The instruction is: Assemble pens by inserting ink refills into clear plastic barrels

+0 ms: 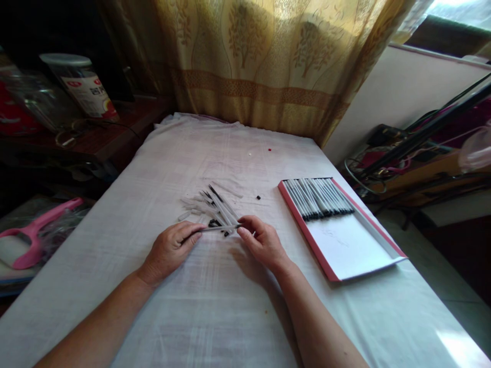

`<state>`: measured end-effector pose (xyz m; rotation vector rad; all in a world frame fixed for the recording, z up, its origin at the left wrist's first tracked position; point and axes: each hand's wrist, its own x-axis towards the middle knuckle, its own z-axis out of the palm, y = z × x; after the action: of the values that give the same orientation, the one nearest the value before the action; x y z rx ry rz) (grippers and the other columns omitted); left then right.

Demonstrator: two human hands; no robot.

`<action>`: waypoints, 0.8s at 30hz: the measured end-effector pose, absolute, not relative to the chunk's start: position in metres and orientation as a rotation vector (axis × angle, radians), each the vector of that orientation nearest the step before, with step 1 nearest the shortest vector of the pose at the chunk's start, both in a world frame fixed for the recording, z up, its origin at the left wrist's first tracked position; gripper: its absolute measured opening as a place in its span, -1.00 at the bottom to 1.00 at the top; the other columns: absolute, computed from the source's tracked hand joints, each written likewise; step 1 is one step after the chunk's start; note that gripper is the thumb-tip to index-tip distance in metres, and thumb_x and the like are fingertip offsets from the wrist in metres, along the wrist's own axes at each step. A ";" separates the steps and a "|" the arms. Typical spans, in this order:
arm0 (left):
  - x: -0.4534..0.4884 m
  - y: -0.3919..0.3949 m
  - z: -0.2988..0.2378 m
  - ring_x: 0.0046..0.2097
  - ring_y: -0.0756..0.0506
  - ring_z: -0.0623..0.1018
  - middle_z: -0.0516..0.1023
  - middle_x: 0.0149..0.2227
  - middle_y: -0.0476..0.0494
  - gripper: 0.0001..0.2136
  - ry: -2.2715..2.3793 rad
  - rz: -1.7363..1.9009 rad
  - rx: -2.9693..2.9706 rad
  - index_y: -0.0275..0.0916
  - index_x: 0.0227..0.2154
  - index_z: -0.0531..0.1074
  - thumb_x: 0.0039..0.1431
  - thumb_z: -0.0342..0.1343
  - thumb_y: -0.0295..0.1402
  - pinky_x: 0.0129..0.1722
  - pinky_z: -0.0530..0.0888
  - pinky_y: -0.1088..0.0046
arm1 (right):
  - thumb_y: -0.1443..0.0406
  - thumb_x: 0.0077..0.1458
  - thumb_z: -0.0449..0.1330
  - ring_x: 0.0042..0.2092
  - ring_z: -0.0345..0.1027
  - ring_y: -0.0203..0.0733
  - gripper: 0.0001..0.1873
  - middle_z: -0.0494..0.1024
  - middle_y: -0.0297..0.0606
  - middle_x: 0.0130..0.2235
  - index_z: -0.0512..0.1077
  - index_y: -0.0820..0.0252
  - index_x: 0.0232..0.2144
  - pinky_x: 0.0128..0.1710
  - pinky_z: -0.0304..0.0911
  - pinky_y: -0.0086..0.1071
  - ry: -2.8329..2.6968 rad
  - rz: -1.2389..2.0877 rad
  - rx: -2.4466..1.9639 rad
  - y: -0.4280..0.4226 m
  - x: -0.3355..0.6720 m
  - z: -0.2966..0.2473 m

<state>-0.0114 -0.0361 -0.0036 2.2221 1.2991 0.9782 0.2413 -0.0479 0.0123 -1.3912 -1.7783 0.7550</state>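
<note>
A slim grey-white pen [218,228] lies level between my two hands. My left hand [171,249] pinches its left end, and my right hand [261,239] pinches the dark right end between thumb and fingers. Just behind it on the cloth is a loose pile of pen parts [220,204]: clear tubes, dark-tipped pieces and small black caps. To the right, a shallow box [309,235] with red sides holds a row of pens [318,198], black ends toward me. The fingers hide both ends of the held pen in part.
A pale cloth [172,317] covers the table. A small black piece [258,197] and a red bit [269,150] lie beyond my hands. At left are a lidded jar [86,87] on a dark cabinet and a pink-handled tool [42,232]. A patterned curtain [253,51] hangs behind.
</note>
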 end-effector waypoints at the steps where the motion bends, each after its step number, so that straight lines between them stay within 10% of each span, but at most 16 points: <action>1: -0.011 -0.036 -0.004 -0.19 -0.11 0.63 0.66 -0.22 -0.11 -0.73 1.299 0.979 2.225 -0.14 -0.15 0.59 0.28 0.03 -0.20 -0.15 0.56 0.41 | 0.22 0.16 0.14 -0.39 0.42 -0.25 -0.81 0.61 -0.30 -0.34 0.49 0.12 -0.22 -0.38 0.26 -0.44 -1.767 0.764 -1.378 -0.048 0.242 0.012; 24: -0.011 -0.036 -0.007 -0.19 -0.12 0.63 0.64 -0.17 -0.13 -0.66 1.331 1.006 2.102 -0.17 -0.08 0.53 0.22 0.10 -0.09 -0.16 0.56 0.41 | 0.27 0.17 0.12 -0.39 0.39 -0.27 -0.87 0.56 -0.31 -0.40 0.46 0.15 -0.32 -0.37 0.27 -0.44 -1.719 0.763 -1.269 -0.047 0.240 0.011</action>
<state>-0.0113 -0.0364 -0.0067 2.1016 1.3311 1.0063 0.2403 -0.0472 0.0107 -1.2693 -1.7188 0.7628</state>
